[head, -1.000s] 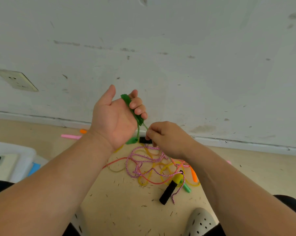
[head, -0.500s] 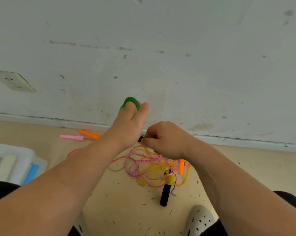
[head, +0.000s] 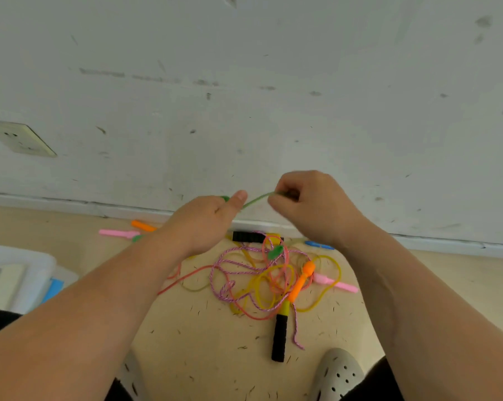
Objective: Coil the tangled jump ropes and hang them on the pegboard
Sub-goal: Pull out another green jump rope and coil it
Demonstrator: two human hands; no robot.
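Note:
A green jump rope (head: 256, 199) stretches taut between my two hands above the floor. My left hand (head: 204, 221) grips its coiled part, a bit of green showing above the thumb. My right hand (head: 311, 204) pinches the rope's other end. Below them a tangle of pink-white, yellow and red ropes (head: 262, 279) lies on the floor, with a black handle (head: 279, 337), an orange handle (head: 301, 280), pink handles (head: 335, 283) and another black handle (head: 249, 236) in it. No pegboard is in view.
The white wall (head: 244, 111) and its skirting run close behind the tangle. An orange handle (head: 142, 225) and a pink handle (head: 118, 233) lie at the left by the wall. A white bin (head: 22, 264) sits at the far left. My grey shoe (head: 340, 374) is at the bottom.
My right hand has risen from the tangle and pulled the green rope taut to the right. My left hand turned palm-down and stayed on the green coil.

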